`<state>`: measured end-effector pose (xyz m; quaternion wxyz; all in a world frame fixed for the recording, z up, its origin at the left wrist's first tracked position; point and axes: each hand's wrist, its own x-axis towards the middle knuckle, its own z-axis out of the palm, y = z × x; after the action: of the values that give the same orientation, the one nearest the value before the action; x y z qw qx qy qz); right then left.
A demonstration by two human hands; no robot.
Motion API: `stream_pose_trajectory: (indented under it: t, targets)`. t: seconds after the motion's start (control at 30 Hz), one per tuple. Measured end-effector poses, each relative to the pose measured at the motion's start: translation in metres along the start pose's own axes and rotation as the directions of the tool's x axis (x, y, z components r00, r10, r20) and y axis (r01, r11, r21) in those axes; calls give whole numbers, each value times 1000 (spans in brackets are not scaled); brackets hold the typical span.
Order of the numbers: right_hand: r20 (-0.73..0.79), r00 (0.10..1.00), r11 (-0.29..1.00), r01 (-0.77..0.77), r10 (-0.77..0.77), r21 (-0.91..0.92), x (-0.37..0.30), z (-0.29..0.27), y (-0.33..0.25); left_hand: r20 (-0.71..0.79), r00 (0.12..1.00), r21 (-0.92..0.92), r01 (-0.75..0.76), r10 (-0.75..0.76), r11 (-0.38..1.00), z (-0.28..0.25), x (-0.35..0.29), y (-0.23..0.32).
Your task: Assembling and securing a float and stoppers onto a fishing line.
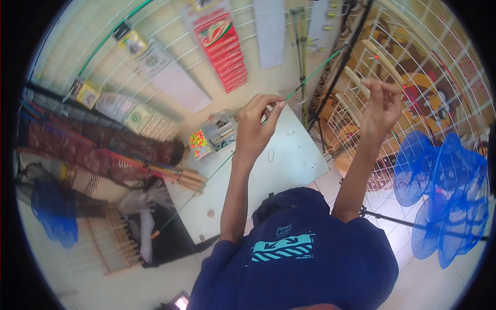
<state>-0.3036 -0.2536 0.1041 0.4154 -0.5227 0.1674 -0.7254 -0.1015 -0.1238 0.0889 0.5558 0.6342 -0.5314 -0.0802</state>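
A thin green rod (pixel 321 68), which looks like a fishing rod, slants from the lower left up to the upper right. My left hand (pixel 258 121) is closed around its middle, above the white table. Something small and pale shows between the thumb and fingers. My right hand (pixel 381 108) is raised at the right, near the rod's upper end but apart from it. Its thumb and fingertips are pinched together; whatever they hold is too fine to make out. A tiny orange-red bead (pixel 376 57) appears just above those fingertips, against the wire rack.
Below my left hand is a white table (pixel 305 163). On it stand a box of bright beads (pixel 199 143) and a compartment tray (pixel 223 135). Wooden-handled rods (pixel 188 180) jut over its left side. Blue nets (pixel 447 191) hang from the right wire rack (pixel 356 121).
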Motion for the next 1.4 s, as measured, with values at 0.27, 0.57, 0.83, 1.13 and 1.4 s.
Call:
stream_pose_trajectory:
  t: [0.27,0.57,0.83,1.13,1.4]
  targets:
    - [232,762,762,-639,605,109,-49,-6,30,118,989,-83,-80,90,993,26,-23,-12]
    - [296,578,595,-803,760,40,-75,-34,75,154,986,-69,79,-68,994,32,-73,-39]
    - [208,387,407,-912,898,-60,-97,-87,151,-25,973,420,217,-228,881,-26,-196,-152]
    - [80,261,267,-960,962,-77,-150,-118,220,-44,868,472,454,-494,756,-51,-288,-222]
    - [-221,453,442,-892,864,-98,-182,-130,244,-33,861,477,460,-508,749,-38,-297,-255]
